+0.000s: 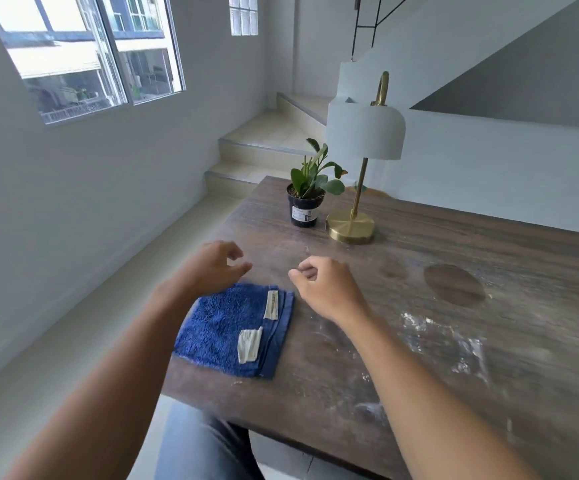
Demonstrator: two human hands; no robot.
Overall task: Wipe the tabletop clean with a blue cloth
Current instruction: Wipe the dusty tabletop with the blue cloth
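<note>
A folded blue cloth (225,329) with two white labels lies flat near the left front corner of the dark wooden tabletop (419,341). My left hand (212,268) hovers just beyond the cloth's far edge, fingers loosely curled and holding nothing. Just right of the cloth's far corner, my right hand (326,289) hovers over the wood with its fingers loosely curled, holding nothing. White dusty smears (447,337) and two clean round patches (454,285) mark the tabletop to the right.
A small potted plant (307,199) in a black pot and a brass lamp with a white shade (360,188) stand at the table's far side. The table's left edge drops to the floor; stairs rise behind it.
</note>
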